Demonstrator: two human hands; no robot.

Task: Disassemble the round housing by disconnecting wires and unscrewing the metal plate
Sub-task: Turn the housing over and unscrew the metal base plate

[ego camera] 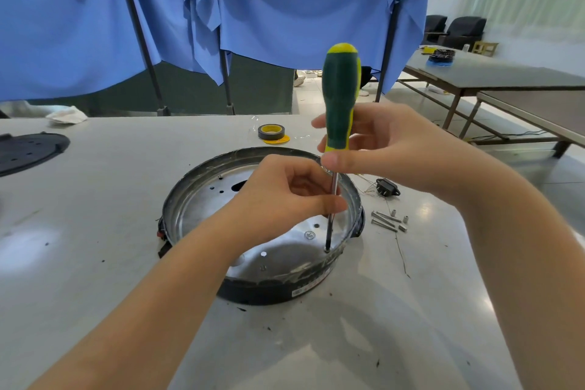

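Note:
The round housing [190, 187] lies on the table with its shiny metal plate [215, 203] facing up inside the rim. A green and yellow screwdriver [340, 95] stands upright, its tip on a screw [326, 249] near the plate's right front edge. My right hand [386, 149] grips the lower part of the handle. My left hand [285, 196] pinches the steel shaft just below it. Another screw [309, 235] sits in the plate close by. A black power socket [387, 187] with thin wires lies outside the housing on the right.
Loose screws and small spacers [388, 221] lie right of the housing. A roll of tape [271, 132] sits behind it, a black round cover [28, 149] at the far left. Blue cloth hangs behind the table; other tables stand to the right.

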